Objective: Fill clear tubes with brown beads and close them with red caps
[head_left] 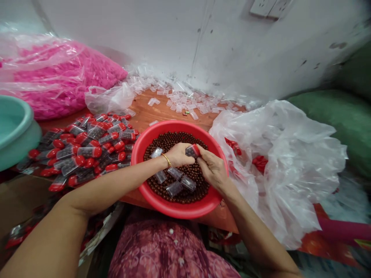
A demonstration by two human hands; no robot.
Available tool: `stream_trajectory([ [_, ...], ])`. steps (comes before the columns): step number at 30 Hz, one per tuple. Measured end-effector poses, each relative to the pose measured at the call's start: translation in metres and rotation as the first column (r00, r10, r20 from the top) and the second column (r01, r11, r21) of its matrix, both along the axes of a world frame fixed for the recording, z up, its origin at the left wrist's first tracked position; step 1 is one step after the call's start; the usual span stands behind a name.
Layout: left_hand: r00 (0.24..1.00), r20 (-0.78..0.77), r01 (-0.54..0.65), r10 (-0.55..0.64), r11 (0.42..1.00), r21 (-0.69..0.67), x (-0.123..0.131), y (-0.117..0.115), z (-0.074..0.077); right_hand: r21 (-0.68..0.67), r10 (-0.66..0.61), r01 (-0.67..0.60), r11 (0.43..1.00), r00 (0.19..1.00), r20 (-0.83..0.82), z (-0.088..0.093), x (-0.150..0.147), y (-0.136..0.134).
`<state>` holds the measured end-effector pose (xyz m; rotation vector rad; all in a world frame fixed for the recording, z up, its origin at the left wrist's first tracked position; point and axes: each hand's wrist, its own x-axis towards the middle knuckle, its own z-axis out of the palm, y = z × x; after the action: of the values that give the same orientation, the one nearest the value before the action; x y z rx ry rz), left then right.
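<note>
Above a red basin [179, 212] full of small brown beads [174, 141], both my hands meet at one clear plastic tube [190, 151] with dark contents and a red cap [196, 150]. My left hand [180, 154], with a gold bangle at the wrist, grips the tube's body. At the capped end, the fingers of my right hand [211, 164] are closed on the red cap. Several clear tubes without caps [174, 188] lie on the beads beneath my hands.
Left of the basin is a heap of red-capped tubes [89, 151], with a teal tub [17, 127] beyond. A bag of pink pieces [66, 73] sits behind. Clear plastic pieces [185, 101] lie along the wall. A plastic bag [278, 154] holding red pieces is at right.
</note>
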<state>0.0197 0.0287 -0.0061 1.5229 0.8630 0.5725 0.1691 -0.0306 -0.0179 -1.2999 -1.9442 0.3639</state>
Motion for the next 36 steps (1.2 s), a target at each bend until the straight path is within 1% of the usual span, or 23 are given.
stream_trajectory([
  [2, 0.999, -0.015, 0.043, -0.042, 0.998, 0.045, 0.001, 0.0, 0.001, -0.059, 0.0, -0.002, 0.998, 0.999, -0.045, 0.004, 0.005, -0.002],
  [3, 0.997, -0.02, 0.078, -0.077, 0.996, 0.051, 0.002, 0.0, 0.002, -0.071, -0.03, 0.025, 0.997, 0.997, -0.069, 0.007, 0.008, -0.003],
  [5, 0.988, -0.026, 0.157, -0.155, 0.986, 0.064, 0.004, -0.001, 0.005, -0.036, -0.145, 0.141, 0.989, 0.979, -0.145, 0.013, 0.009, -0.001],
  [6, 0.981, -0.037, 0.194, -0.192, 0.977, 0.084, 0.004, -0.002, 0.007, -0.01, -0.206, 0.208, 0.978, 0.957, -0.205, 0.015, 0.008, 0.002],
  [7, 0.973, -0.057, 0.228, -0.223, 0.967, 0.115, 0.004, -0.003, 0.008, 0.001, -0.247, 0.257, 0.966, 0.929, -0.277, 0.017, 0.006, 0.005],
  [8, 0.967, -0.084, 0.252, -0.242, 0.956, 0.15, 0.004, -0.004, 0.008, -0.017, -0.263, 0.274, 0.961, 0.899, -0.351, 0.018, 0.002, 0.009],
  [9, 0.962, -0.111, 0.268, -0.251, 0.946, 0.182, 0.004, -0.006, 0.008, -0.064, -0.26, 0.257, 0.964, 0.87, -0.419, 0.018, -0.002, 0.013],
  [10, 0.957, -0.134, 0.279, -0.256, 0.938, 0.207, 0.003, -0.007, 0.007, -0.134, -0.25, 0.211, 0.968, 0.844, -0.475, 0.018, -0.007, 0.017],
  [12, 0.952, -0.16, 0.294, -0.26, 0.921, 0.255, 0.001, -0.009, 0.005, -0.286, -0.231, 0.081, 0.955, 0.807, -0.543, 0.016, -0.016, 0.024],
  [14, 0.947, -0.172, 0.312, -0.27, 0.898, 0.31, -0.001, -0.012, 0.004, -0.394, -0.209, -0.036, 0.918, 0.802, -0.56, 0.013, -0.022, 0.027],
  [15, 0.945, -0.18, 0.32, -0.272, 0.886, 0.336, -0.002, -0.013, 0.003, -0.421, -0.188, -0.076, 0.904, 0.814, -0.55, 0.011, -0.023, 0.028],
  [16, 0.944, -0.195, 0.322, -0.268, 0.877, 0.357, -0.002, -0.015, 0.003, -0.425, -0.163, -0.094, 0.9, 0.833, -0.529, 0.01, -0.024, 0.028],
  [17, 0.943, -0.216, 0.319, -0.254, 0.873, 0.369, -0.003, -0.016, 0.003, -0.405, -0.14, -0.087, 0.91, 0.855, -0.5, 0.009, -0.024, 0.028],
  [20, 0.934, -0.31, 0.289, -0.177, 0.885, 0.366, -0.002, -0.02, 0.002, -0.258, -0.116, 0.011, 0.966, 0.912, -0.394, 0.005, -0.025, 0.028],
  [22, 0.919, -0.372, 0.278, -0.133, 0.887, 0.37, -0.001, -0.02, 0.002, -0.2, -0.126, 0.055, 0.978, 0.924, -0.361, 0.003, -0.025, 0.03],
  [25, 0.889, -0.444, 0.313, -0.111, 0.854, 0.415, 0.001, -0.018, 0.003, -0.244, -0.151, 0.048, 0.969, 0.893, -0.425, 0.001, -0.023, 0.032],
  [29, 0.876, -0.466, 0.389, -0.126, 0.756, 0.526, 0.006, -0.015, 0.01, -0.387, -0.156, -0.067, 0.92, 0.842, -0.517, 0.005, -0.026, 0.028],
  [31, 0.856, -0.504, 0.423, -0.119, 0.72, 0.549, 0.008, -0.015, 0.017, -0.398, -0.153, -0.093, 0.913, 0.826, -0.543, 0.011, -0.03, 0.024],
  [32, 0.836, -0.537, 0.443, -0.111, 0.714, 0.542, 0.007, -0.015, 0.021, -0.373, -0.152, -0.08, 0.924, 0.82, -0.552, 0.015, -0.032, 0.022],
  [34, 0.802, -0.592, 0.459, -0.083, 0.721, 0.52, 0.001, -0.016, 0.032, -0.285, -0.144, -0.023, 0.958, 0.824, -0.548, 0.023, -0.029, 0.019],
  [35, 0.805, -0.59, 0.436, -0.06, 0.734, 0.52, -0.007, -0.016, 0.037, -0.226, -0.146, 0.028, 0.974, 0.837, -0.528, 0.026, -0.022, 0.018],
  [36, 0.819, -0.573, 0.394, -0.024, 0.75, 0.531, -0.02, -0.014, 0.042, -0.155, -0.168, 0.104, 0.982, 0.854, -0.492, 0.028, -0.01, 0.017],
])
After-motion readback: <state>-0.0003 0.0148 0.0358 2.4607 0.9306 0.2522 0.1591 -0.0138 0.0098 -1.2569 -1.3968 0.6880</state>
